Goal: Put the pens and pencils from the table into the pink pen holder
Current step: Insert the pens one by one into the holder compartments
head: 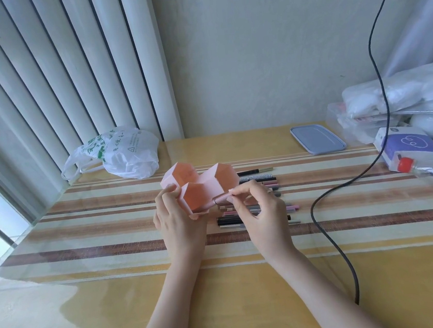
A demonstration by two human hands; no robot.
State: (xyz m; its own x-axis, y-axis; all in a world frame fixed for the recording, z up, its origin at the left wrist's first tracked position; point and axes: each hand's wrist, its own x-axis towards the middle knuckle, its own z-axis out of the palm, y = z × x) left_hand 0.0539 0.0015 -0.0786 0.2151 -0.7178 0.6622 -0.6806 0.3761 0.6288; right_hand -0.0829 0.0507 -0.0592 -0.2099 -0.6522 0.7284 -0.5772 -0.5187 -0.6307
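Pink pen holder [201, 184] with three hexagonal cells sits at frame centre on the striped tabletop [96, 231], tipped toward the viewer. Left hand [174, 217] grips its near-left side. Right hand [255, 210] pinches a pink pen [218, 201], its tip inside the nearest cell. Remaining pens [260, 183] lie beneath and right of that hand.

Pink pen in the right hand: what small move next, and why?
Probably slide the pink pen further into the nearest cell of the pen holder, then let go. The right hand pinches it with its tip at that cell's mouth, and the left hand steadies the holder.
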